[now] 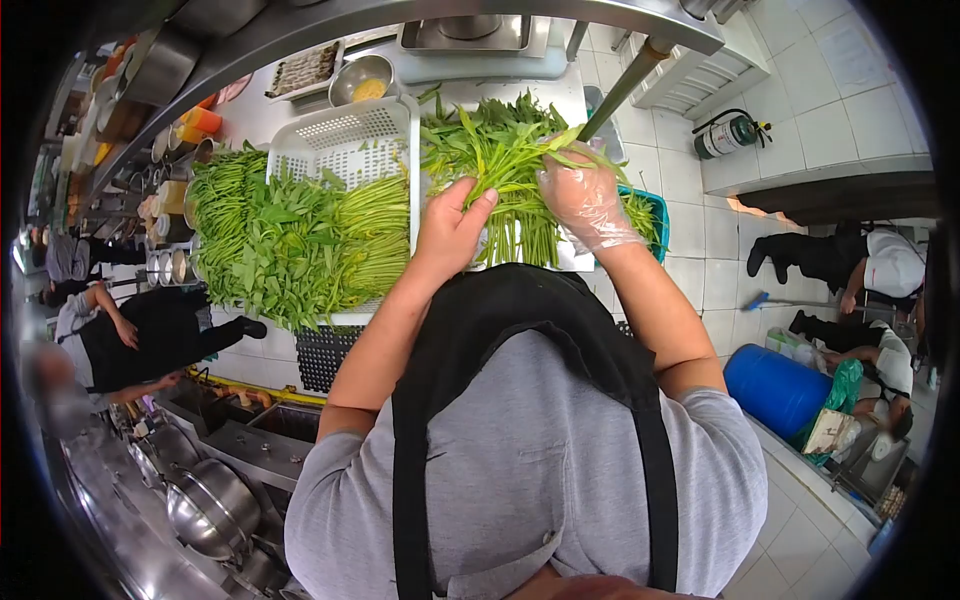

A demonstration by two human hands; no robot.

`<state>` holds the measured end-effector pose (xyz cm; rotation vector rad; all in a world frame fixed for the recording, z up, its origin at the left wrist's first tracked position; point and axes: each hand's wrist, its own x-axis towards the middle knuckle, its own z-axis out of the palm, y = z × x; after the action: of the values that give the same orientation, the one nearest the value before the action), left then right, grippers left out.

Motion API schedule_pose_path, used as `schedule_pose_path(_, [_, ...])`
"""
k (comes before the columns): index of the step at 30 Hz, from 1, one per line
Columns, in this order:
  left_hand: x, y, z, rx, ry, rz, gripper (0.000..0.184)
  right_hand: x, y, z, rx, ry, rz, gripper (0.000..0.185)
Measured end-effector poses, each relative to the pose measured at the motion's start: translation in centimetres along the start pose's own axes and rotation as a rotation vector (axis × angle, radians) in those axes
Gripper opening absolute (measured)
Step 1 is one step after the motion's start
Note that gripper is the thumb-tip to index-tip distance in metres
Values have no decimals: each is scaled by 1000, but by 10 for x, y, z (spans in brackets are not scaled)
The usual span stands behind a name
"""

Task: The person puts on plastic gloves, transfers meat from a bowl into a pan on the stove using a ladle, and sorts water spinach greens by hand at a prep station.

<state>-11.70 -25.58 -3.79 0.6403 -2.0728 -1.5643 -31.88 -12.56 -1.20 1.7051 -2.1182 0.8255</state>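
A loose pile of leafy green vegetables (pixel 500 140) lies on the counter in front of me. My left hand (pixel 452 228), bare, pinches some of the stems at the pile's near left side. On the right, my right hand (pixel 582 200) wears a clear plastic glove and is closed round leafy stems. Cut stems (pixel 520 235) point towards me between the two hands. To the left, sorted greens (pixel 290 235) fill the near part of a white perforated basket (pixel 345 130), whose far part shows bare.
A teal basket (pixel 660 222) with greens stands beyond my right hand. A metal bowl (pixel 362 82) sits at the back. A metal shelf edge (pixel 400 22) and post (pixel 640 75) cross above the counter. Other people stand at the far left (pixel 140 335) and right (pixel 870 265).
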Motion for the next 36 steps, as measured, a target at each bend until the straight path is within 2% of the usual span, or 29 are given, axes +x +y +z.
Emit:
schedule_pose_path(2, [4,-3,7,-35,12,10,28,-9,10,2,-28,-51,102,14])
schedule_pose_path(4, [7,7,12,-65,12,19,29,-22,29,-3,35,-146,-36,30])
schedule_pose_path(6, [11,28,9,38,-18,-106,30,-33,39,-16,11,-156,-85,30])
schedule_pose_path(7, [16,6,13,116,-49,-30,32,-31,43,-24,-15,-161,-155,30])
schedule_pose_path(8, [15,19,17,142,-119,-114,29,-38,42,-26,-78,-183,-92,25])
schedule_pose_path(9, [16,3,26,129,-154,-137,29,-48,41,-26,-136,-201,-34,20])
schedule_pose_path(11, [20,28,45,288,-216,-261,28,-51,57,-27,-46,-252,88,22])
schedule_pose_path(12, [20,14,61,281,-169,-47,29,-51,65,-26,-44,-226,60,22])
schedule_pose_path(13, [23,22,73,323,-210,-113,30,-55,72,-26,18,-169,256,19])
schedule_pose_path(14, [26,23,86,290,-159,-41,29,-61,82,-25,85,-123,461,18])
schedule_pose_path(15, [26,23,96,253,-117,24,30,-73,104,-23,92,-132,457,18])
schedule_pose_path(17, [27,21,114,209,-19,-41,32,-101,159,-25,443,32,837,22])
schedule_pose_path(19, [25,14,137,47,131,-42,45,-116,197,-49,535,106,1027,30])
schedule_pose_path(20, [30,21,134,77,-51,-222,53,-127,208,-69,628,93,1090,30])
schedule_pose_path(21, [32,-1,142,199,-64,-79,54,-133,221,-91,715,91,1151,30])
schedule_pose_path(22, [41,53,141,76,-231,-218,50,-142,231,-105,830,154,1180,26])
schedule_pose_path(23, [44,61,153,-121,-317,-276,46,-148,238,-117,940,229,1191,23])
schedule_pose_path(25, [50,54,183,-171,-370,-268,41,-151,248,-136,1199,448,1234,22])
schedule_pose_path(27, [61,28,220,-143,-362,-154,40,-160,255,-159,1173,521,1225,20])
schedule_pose_path(29, [70,-12,265,-131,-420,-157,41,-160,257,-171,1179,587,1203,19])
schedule_pose_path(30, [76,-22,284,-120,-463,-164,42,-162,254,-179,1053,566,1268,21])
schedule_pose_path(31, [84,-21,295,20,-552,-227,54,-160,247,-183,930,534,1330,25])
schedule_pose_path(32, [85,-53,315,108,-496,-54,63,-154,235,-186,870,541,1411,31])
schedule_pose_path(33, [92,-96,338,114,-480,-68,63,-168,243,-177,881,540,1395,29])
schedule_pose_path(35, [100,-168,371,295,-28,150,69,-173,233,-175,913,436,1389,22])
schedule_pose_path(36, [108,-133,353,68,-57,-69,68,-175,233,-175,917,408,1388,22])
